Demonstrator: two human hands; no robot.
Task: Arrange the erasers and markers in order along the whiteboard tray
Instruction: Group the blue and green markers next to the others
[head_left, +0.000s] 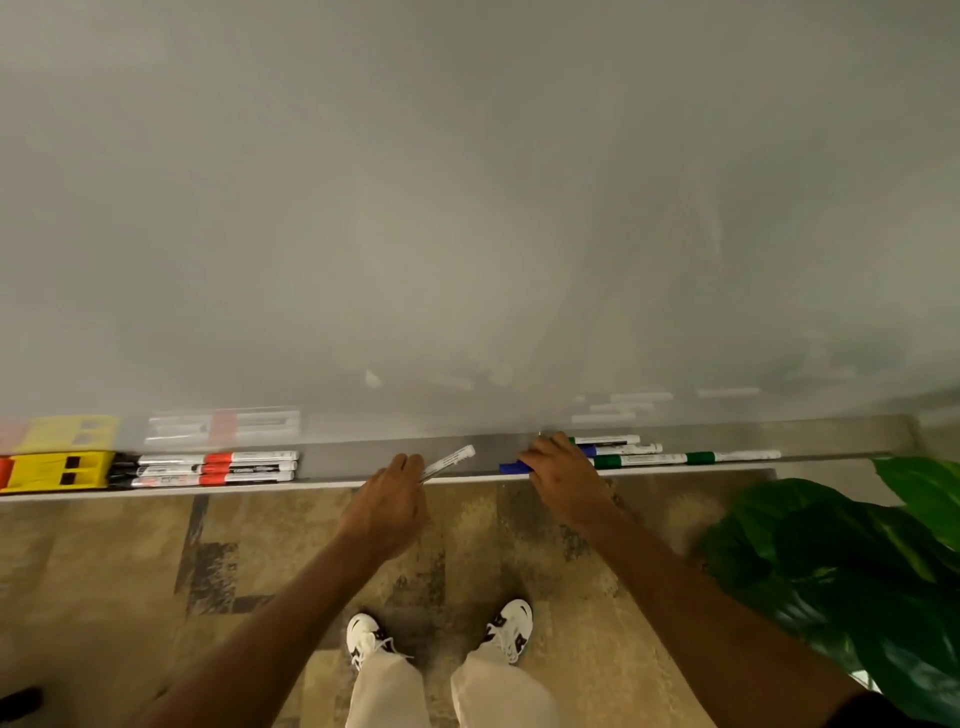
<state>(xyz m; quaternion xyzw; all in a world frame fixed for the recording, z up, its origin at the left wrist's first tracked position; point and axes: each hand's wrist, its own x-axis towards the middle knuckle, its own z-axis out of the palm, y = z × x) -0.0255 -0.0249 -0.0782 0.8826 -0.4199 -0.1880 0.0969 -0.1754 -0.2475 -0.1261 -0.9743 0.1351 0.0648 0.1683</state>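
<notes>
The whiteboard tray (332, 467) runs across the view. At its left sits a yellow eraser (57, 470), then three red-banded markers (215, 469) stacked side by side. My left hand (389, 499) holds a white marker (449, 461) tilted up over the tray's middle. My right hand (558, 475) rests on the tray, fingers on a blue-capped marker (514, 467). To its right lie another blue marker (623, 449), a green marker (639, 460) and a further green marker (732, 457). One more marker (605, 440) lies behind them.
The whiteboard (467, 208) fills the upper view and reflects the tray's items. A large green plant (857, 571) stands at the right, near my right arm. An orange object (4, 470) is cut off at the far left. Carpeted floor and my shoes are below.
</notes>
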